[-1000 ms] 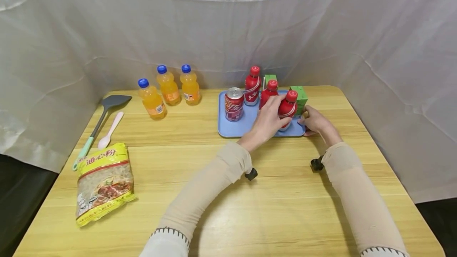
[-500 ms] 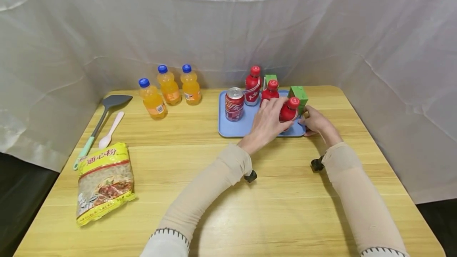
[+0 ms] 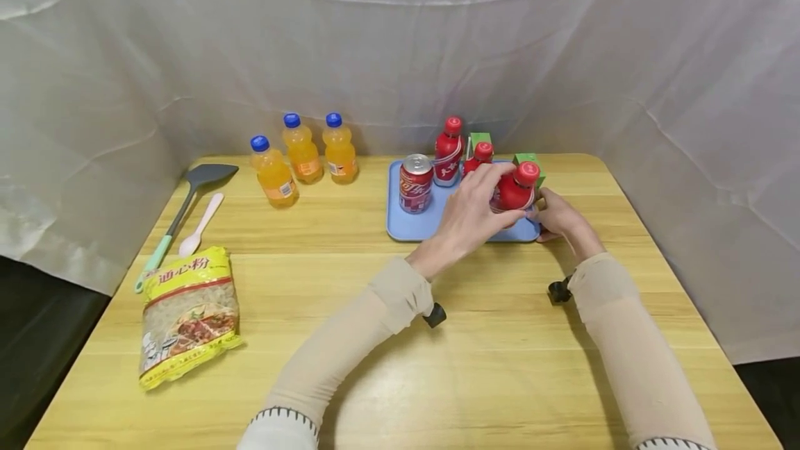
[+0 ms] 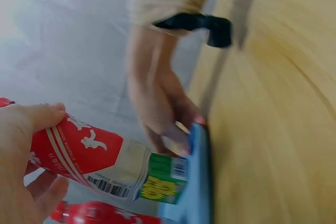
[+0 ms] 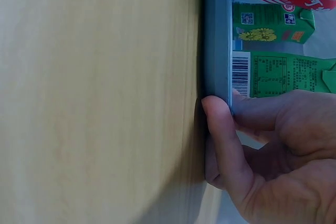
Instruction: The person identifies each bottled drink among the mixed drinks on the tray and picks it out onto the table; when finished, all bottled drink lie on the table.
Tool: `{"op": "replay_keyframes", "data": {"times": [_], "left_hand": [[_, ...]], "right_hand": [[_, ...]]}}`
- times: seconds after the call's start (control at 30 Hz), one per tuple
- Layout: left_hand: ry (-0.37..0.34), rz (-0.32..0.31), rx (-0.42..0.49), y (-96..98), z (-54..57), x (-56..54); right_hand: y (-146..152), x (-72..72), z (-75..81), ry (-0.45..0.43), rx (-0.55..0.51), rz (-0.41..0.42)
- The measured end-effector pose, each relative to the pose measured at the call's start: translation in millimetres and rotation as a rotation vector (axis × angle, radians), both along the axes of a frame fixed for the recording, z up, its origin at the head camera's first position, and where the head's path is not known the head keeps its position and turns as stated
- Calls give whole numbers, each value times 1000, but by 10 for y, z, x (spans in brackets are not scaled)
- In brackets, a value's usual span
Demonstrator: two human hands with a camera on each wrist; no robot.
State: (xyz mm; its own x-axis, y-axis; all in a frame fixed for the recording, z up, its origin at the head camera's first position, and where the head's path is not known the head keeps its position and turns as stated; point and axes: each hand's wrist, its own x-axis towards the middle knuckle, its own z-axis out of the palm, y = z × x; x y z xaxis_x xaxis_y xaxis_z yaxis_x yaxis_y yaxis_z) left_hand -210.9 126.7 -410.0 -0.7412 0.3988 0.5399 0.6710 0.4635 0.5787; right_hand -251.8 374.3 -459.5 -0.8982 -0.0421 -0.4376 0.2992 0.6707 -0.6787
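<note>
A red-capped drink bottle (image 3: 514,194) is in the grip of my left hand (image 3: 470,208), fingers and thumb around its upper part. In the left wrist view the bottle (image 4: 86,156) is tilted, its base close to a green carton (image 4: 164,178). My right hand (image 3: 558,217) pinches the blue tray (image 3: 400,226) at its front right corner. The right wrist view has that hand (image 5: 273,156) with a thumb and fingers on the tray rim (image 5: 218,35). On the tray stand a drink can (image 3: 416,185), two more red bottles (image 3: 448,153), and two green cartons (image 3: 480,139), partly hidden.
Three orange drink bottles (image 3: 275,176) with blue caps stand at the back left. Along the left edge lie a spatula (image 3: 181,210), a pink spoon (image 3: 201,224) and a yellow pasta bag (image 3: 190,318). Grey cloth (image 3: 400,54) hangs behind the table.
The red bottle in my left hand has risen off the tray and moved to the right, in front of the green carton. My right hand keeps its place at the tray corner.
</note>
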Motion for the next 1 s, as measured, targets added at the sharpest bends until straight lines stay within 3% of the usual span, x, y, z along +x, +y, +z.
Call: {"op": "replay_keyframes", "data": {"times": [0.1, 0.27, 0.5, 0.77, 1.0], "left_hand": [[-11, 1, 26, -100, 130, 57], [-96, -6, 61, -280, 332, 133], [-186, -4, 125, -604, 549, 166], [-224, 42, 236, -981, 635, 122], [-200, 127, 247, -1246, 610, 9]], "right_hand": [[-6, 3, 19, -1, 6, -2], [-10, 23, 40, 7, -9, -13], [-19, 33, 23, 28, -11, -33], [-30, 22, 10, 87, 81, -103], [-22, 27, 3, 68, 31, -175]]}}
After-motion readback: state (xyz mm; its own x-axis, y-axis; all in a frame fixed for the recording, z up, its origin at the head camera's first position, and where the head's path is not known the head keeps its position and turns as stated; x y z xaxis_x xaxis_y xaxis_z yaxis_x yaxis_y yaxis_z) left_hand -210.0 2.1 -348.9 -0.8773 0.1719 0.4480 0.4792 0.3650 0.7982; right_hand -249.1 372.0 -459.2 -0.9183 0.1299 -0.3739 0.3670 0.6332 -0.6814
